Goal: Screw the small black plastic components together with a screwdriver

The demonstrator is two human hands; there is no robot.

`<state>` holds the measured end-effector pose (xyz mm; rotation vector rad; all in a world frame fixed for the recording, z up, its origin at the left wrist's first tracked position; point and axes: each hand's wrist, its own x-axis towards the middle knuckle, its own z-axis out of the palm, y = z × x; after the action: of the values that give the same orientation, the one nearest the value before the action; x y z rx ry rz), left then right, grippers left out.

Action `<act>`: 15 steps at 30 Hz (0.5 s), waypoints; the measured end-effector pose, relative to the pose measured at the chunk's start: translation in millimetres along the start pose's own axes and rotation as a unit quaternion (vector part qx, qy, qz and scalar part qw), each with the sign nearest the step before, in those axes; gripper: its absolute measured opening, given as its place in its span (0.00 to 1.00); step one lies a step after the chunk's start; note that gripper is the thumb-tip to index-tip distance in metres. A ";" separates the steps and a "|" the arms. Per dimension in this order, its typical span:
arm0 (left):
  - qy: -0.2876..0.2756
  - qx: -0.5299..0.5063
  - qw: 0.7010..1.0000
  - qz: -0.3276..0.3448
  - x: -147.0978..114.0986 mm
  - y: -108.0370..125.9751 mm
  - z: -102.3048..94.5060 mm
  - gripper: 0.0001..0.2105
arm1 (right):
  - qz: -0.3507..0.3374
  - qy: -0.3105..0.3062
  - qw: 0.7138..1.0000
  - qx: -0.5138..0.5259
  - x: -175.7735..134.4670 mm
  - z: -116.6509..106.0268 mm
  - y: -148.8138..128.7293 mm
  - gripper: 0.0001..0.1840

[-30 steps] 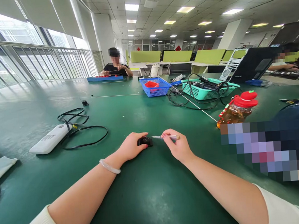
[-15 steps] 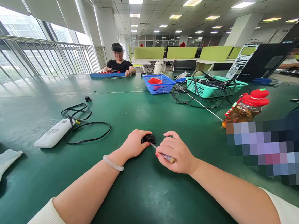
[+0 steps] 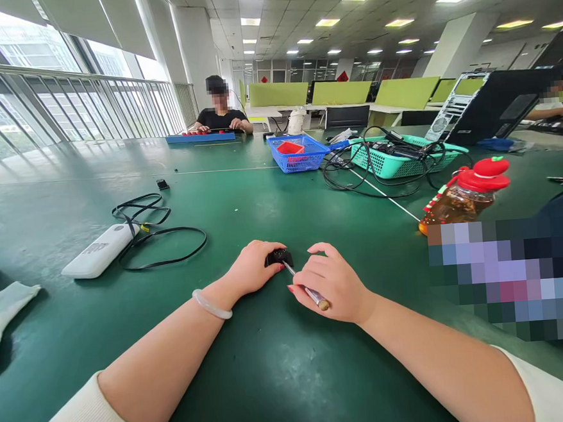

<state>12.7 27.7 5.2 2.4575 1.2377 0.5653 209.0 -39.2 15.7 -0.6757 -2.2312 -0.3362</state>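
My left hand (image 3: pixel 255 265) grips a small black block-like part (image 3: pixel 279 257) on the green table, thumb in front and fingers over its far side. Its exact kind is too small to make out. In my right hand (image 3: pixel 333 283) is a slim screwdriver-like tool (image 3: pixel 311 291) with a thin metal shaft and a rounded brownish handle end. The shaft slants up and left, its tip at the near side of the black part, close to my left thumb. Two fingers of the right hand are raised off the tool.
A white power bank (image 3: pixel 101 250) with a looped black cable (image 3: pixel 169 264) lies left. Farther back are a blue basket (image 3: pixel 302 162), a green basket (image 3: pixel 389 168) with cables and a tilted black computer case (image 3: pixel 500 102). A red-lidded bottle (image 3: pixel 461 201) stands right. Another person (image 3: pixel 221 117) sits opposite.
The tool's tip has shifted slightly against the black part, which looks a little turned. Both hands keep their grip. The whole view has shifted slightly.
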 end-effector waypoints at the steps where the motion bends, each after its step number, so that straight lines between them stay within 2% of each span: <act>1: 0.001 0.001 1.000 0.001 0.0 0.1 0.0 0.19 | -0.010 -0.016 1.000 -0.005 -0.3 0.8 -0.3 0.10; 5: 0.000 -0.002 1.000 0.001 -0.1 0.0 0.1 0.19 | -0.033 -0.057 0.998 -0.019 0.2 1.8 -1.3 0.12; 11: 0.004 0.001 1.000 -0.006 -1.3 0.2 0.5 0.21 | -0.009 -0.032 0.999 -0.020 2.9 -3.2 -0.1 0.13; 15: 0.008 0.001 1.000 -0.008 -1.5 0.9 0.7 0.22 | -0.024 -0.031 0.999 -0.026 3.2 -3.6 0.2 0.14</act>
<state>12.9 25.9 4.7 2.4460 1.2634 0.5810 209.4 -39.4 20.5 -0.6683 -2.3081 -0.4035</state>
